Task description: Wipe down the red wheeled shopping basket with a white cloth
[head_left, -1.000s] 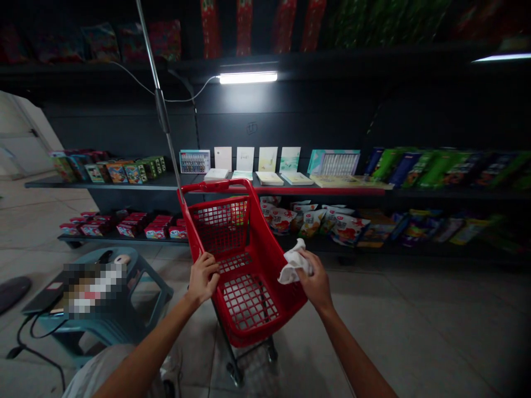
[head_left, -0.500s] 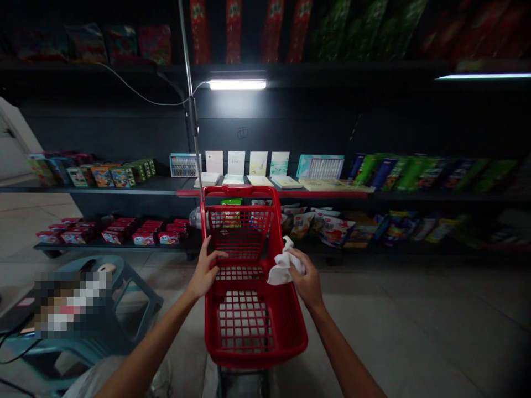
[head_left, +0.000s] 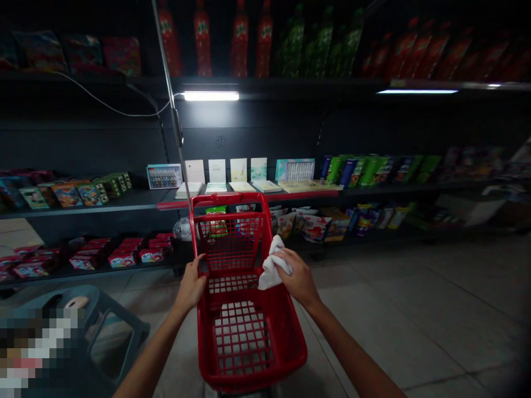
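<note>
A red plastic shopping cart (head_left: 290, 359) with grid-patterned walls and floor stands directly in front of me. My left hand (head_left: 191, 286) is wrapped over its left side rim. In my right hand (head_left: 299, 276) is a bunched white cloth (head_left: 271, 268), pressed at the cart's right side rim. Part of the cloth hangs over the inner edge of that rim. The cart's handle (head_left: 232, 196) points toward the shelves, and a thin metal pole (head_left: 176, 127) rises by its left end.
Dark shelving runs across the back, with books (head_left: 238, 171), snack bags (head_left: 317, 226), red boxes (head_left: 124, 251) and drink bottles (head_left: 240, 38). A blue-grey stool (head_left: 124, 320) stands at the lower left, partly under a blurred patch. A lit tube lamp (head_left: 211, 96) hangs under the upper shelf.
My left hand has closed round the cart's left rim, its fingers spread before. The right hand with the cloth stays at the right rim. My view has turned slightly right and up.
</note>
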`<state>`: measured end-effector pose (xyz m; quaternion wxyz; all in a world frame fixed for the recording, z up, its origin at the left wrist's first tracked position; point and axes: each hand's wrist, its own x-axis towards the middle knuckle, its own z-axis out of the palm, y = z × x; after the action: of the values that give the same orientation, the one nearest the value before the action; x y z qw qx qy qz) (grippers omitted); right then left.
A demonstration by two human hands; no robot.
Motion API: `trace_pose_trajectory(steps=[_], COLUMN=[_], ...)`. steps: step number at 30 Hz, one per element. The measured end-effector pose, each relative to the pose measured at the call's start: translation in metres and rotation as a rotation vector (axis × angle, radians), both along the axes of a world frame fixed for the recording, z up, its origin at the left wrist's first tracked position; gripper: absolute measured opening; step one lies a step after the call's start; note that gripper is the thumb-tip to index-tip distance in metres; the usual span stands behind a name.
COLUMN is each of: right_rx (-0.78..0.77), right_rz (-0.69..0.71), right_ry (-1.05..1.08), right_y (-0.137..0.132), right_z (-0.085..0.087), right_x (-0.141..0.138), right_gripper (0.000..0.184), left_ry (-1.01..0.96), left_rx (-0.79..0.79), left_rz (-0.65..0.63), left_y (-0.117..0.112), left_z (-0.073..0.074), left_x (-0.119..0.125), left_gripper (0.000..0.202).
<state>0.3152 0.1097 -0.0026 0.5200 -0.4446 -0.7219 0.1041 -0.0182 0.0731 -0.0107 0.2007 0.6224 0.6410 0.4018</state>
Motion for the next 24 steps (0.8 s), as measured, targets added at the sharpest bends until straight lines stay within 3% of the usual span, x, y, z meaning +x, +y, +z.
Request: trace_pose_trajectory(steps=[3,9,11,13,15,18,22,24], right_rx=[0.073,0.177,0.190,0.185,0.158,0.076,-0.020,-0.020], right_rz=[-0.031,0.161,0.143,0.094,0.044,0.009,0.114,0.193], right_ry=[-0.024,-0.148,-0.212,-0.283,-0.347,-0.430,-0.659,-0.778], right_y=[0.013,0.070,0.096,0.119,0.137,0.146,0.126,0.114], right_z=[0.023,0.064,0.068,0.060,0.039,-0.021,-0.108,-0.132], right_x=[-0.031,-0.130,-0.161,-0.186,-0.202,-0.212,-0.201,-0.190], right_gripper=[0.033,0.042,0.043,0.044,0.043,0.040,0.038,0.035], left_ry=[0.074,0.079,0.072,0.067,0.062,0.051,0.029,0.024], left_rx=[-0.013,0.020,0.033,0.052,0.061,0.061,0.067,0.063], left_rz=[0.030,0.006,-0.009,-0.012,-0.007,-0.002,0.006,0.012], left_y=[-0.004,-0.005,-0.005,-0.006,-0.007,-0.010,-0.012,-0.012], left_z=[0.008,0.006,0.004,0.003,0.001,0.001,0.003,0.005], left_x=[0.002,0.006,0.008,0.012,0.016,0.020,0.023,0.023], left_gripper=[0.069,0.067,0.069,0.071,0.071,0.070,0.066,0.066])
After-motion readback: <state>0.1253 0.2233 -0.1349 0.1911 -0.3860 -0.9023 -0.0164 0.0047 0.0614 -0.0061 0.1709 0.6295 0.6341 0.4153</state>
